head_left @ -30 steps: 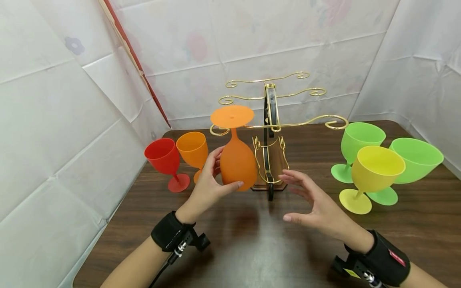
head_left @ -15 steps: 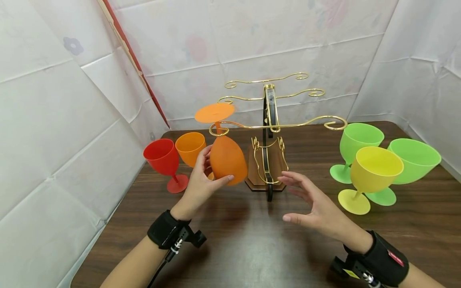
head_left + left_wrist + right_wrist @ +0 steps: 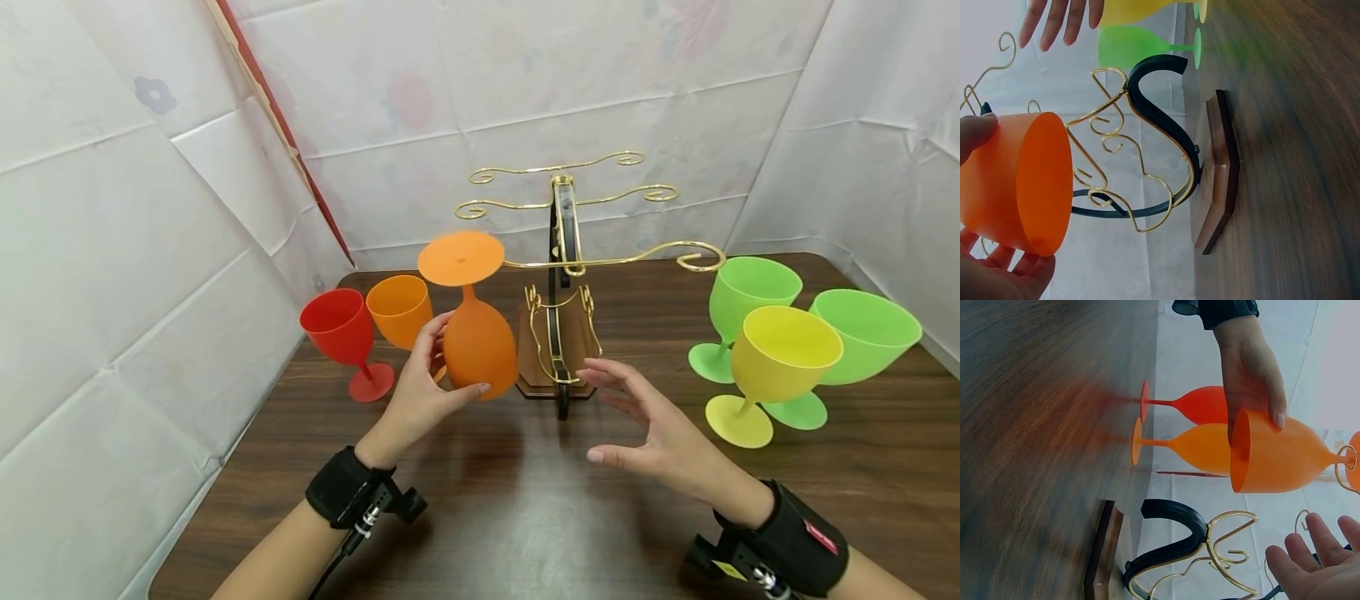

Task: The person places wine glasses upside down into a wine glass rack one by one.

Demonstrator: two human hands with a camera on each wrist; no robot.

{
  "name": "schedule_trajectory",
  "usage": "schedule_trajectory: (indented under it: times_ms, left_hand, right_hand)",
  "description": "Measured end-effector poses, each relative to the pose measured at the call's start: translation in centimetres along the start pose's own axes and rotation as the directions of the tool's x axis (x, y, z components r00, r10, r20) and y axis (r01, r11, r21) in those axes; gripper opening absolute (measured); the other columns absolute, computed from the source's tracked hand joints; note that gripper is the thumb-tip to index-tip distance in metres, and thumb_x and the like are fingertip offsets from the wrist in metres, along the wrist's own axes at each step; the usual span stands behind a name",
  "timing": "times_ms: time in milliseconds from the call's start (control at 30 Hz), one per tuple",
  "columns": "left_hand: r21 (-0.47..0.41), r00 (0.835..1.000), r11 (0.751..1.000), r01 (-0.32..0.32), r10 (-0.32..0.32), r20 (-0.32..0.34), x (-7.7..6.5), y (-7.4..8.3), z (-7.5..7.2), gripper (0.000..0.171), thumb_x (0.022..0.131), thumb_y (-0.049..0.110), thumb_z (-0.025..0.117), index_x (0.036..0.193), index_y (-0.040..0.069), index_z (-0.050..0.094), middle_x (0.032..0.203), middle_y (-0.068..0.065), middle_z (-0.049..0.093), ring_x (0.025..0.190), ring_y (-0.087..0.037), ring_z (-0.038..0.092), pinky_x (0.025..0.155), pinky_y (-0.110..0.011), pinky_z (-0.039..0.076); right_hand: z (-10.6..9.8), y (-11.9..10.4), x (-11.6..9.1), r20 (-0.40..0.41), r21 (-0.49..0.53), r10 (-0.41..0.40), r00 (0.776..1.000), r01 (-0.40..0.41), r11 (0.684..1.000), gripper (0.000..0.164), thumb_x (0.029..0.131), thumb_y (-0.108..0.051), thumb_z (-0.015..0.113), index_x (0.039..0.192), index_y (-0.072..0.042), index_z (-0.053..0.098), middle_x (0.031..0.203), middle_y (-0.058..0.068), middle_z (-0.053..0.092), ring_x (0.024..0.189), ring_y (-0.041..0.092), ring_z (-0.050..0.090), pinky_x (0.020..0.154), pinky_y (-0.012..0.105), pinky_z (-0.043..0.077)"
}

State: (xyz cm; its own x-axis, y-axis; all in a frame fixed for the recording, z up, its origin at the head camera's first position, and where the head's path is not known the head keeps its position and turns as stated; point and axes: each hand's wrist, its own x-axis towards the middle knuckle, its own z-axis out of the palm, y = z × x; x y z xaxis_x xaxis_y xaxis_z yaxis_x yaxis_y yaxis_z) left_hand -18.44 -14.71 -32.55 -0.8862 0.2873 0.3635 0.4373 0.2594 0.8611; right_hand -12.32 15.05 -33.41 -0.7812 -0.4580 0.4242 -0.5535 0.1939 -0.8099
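Upside down in my left hand (image 3: 420, 392) is an orange plastic goblet (image 3: 480, 354), gripped around its bowl with the thumb toward me. Its round foot covers the left end of the front gold arm (image 3: 630, 257) of a metal glass rack (image 3: 562, 221). In the right wrist view the arm's gold curl (image 3: 1339, 478) lies around or beside the stem just below the foot; which one I cannot tell. My right hand (image 3: 652, 425) is held in the air right of the rack, fingers spread and relaxed, holding nothing. The left wrist view shows the held goblet's open rim (image 3: 1044, 184).
A red goblet (image 3: 337, 329) and another orange goblet (image 3: 397, 308) stand upright at the left. On the right stand a yellow goblet (image 3: 783, 354) and two green goblets (image 3: 753, 292). The rack has a wooden base (image 3: 536, 375) on the dark wooden table (image 3: 517, 533).
The held goblet has shifted left, tilting on the way, and is upright in its inverted pose again, its foot now over the arm's left curl. My right hand has barely moved.
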Motion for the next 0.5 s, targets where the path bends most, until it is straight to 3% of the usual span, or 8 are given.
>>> schedule_trajectory:
  times_ms: [167,500]
  left_hand:
    - [0.011,1.000,1.000,-0.018,0.018,0.005,0.17,-0.26,0.12,0.087,0.073,0.010,0.081,0.142,0.019,0.030,0.129,-0.004,0.047,0.116,-0.021,0.046,0.101,-0.046,0.039]
    - [0.016,0.999,0.999,-0.034,0.034,0.023,0.17,-1.02,0.35,0.087,0.073,0.007,0.080,0.143,0.017,0.030,0.132,-0.005,0.045,0.117,-0.021,0.046,0.101,-0.046,0.039]
  right_hand:
    - [0.01,0.12,0.02,0.002,0.007,0.001,1.000,-0.001,1.000,0.085,0.074,0.002,0.077,0.143,-0.018,0.032,0.138,0.012,0.043,0.126,0.007,0.041,0.104,0.019,0.036]
    - [-0.14,0.35,0.00,-0.001,-0.008,0.008,1.000,-0.008,1.000,0.083,0.075,-0.003,0.078,0.143,-0.019,0.032,0.138,0.002,0.044,0.126,0.008,0.041,0.103,0.021,0.037]
